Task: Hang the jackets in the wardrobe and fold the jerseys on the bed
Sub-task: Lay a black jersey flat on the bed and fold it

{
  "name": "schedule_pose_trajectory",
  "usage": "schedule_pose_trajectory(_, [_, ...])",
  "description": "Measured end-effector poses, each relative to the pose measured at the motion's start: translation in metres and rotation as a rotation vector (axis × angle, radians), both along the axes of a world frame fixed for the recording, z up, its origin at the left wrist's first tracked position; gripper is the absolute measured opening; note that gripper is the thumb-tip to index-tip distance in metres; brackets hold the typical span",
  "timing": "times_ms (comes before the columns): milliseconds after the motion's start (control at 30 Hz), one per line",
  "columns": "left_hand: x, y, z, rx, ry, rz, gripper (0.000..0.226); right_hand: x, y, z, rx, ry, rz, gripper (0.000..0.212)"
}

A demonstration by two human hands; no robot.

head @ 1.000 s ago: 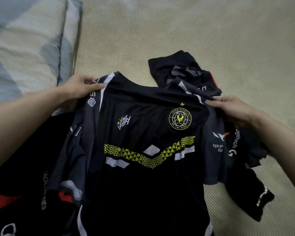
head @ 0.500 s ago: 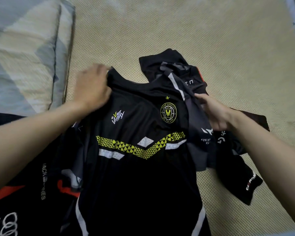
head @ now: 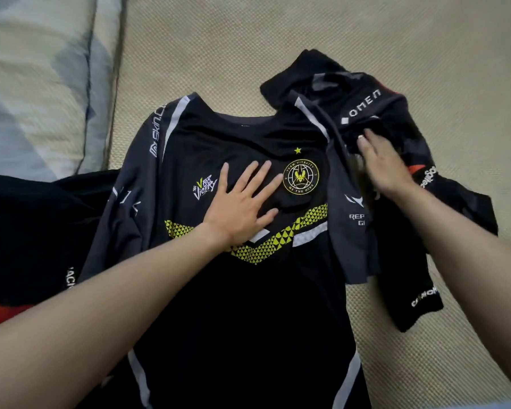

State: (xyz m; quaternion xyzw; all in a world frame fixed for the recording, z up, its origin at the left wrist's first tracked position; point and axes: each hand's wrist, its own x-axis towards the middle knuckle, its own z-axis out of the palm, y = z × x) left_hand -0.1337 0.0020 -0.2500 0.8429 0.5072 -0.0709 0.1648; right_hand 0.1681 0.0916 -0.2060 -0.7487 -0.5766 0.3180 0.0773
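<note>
— Jersey (head: 248, 290) position? Laid front-up on the woven bed mat (head: 248, 39); a second dark jersey (head: 396, 119) is crumpled beside it.
— Hands? Left hand (head: 242, 205) is pressed flat on the chest, fingers spread; right hand (head: 387, 163) is blurred, its grip cannot be told.

The jersey (head: 248, 290) lies flat on the bed (head: 278, 39); a pillow (head: 36, 84) sits left of it, a crumpled jersey (head: 396, 119) overlapping its right sleeve.
</note>
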Motion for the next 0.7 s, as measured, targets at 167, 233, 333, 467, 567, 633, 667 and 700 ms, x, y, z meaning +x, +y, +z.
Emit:
schedule_pose_trajectory(167, [0.001,0.004,0.006,-0.041,-0.019,0.021,0.07,0.023,0.027,0.01,-0.034,-0.28,-0.126,0.07])
schedule_pose_trajectory(233, [-0.001,0.007,0.012,-0.028,-0.046,0.014,0.069,0.003,0.025,0.024,0.074,-0.411,-0.109,0.056])
schedule_pose_trajectory(333, [-0.005,0.016,0.022,0.062,-0.076,0.014,0.068,-0.032,0.017,0.031,0.225,-0.371,0.124,0.038])
schedule_pose_trajectory(467, [-0.024,0.048,0.032,0.065,-0.033,0.176,0.063,-0.068,0.01,0.022,0.021,-0.076,0.191,0.052])
schedule_pose_trajectory(567, [-0.06,0.074,0.037,-0.033,0.055,0.326,0.064,-0.075,0.013,0.015,-0.037,-0.028,0.069,0.081])
schedule_pose_trajectory(633, [-0.084,0.082,0.038,-0.078,0.098,0.346,0.065,-0.07,0.017,0.011,-0.137,0.05,-0.051,0.085])
schedule_pose_trajectory(667, [-0.093,0.084,0.038,-0.098,0.115,0.335,0.065,-0.067,0.019,0.01,-0.195,0.109,-0.106,0.081])
schedule_pose_trajectory(700, [-0.099,0.085,0.038,-0.117,0.125,0.319,0.066,-0.062,0.02,0.008,-0.236,0.155,-0.139,0.078])
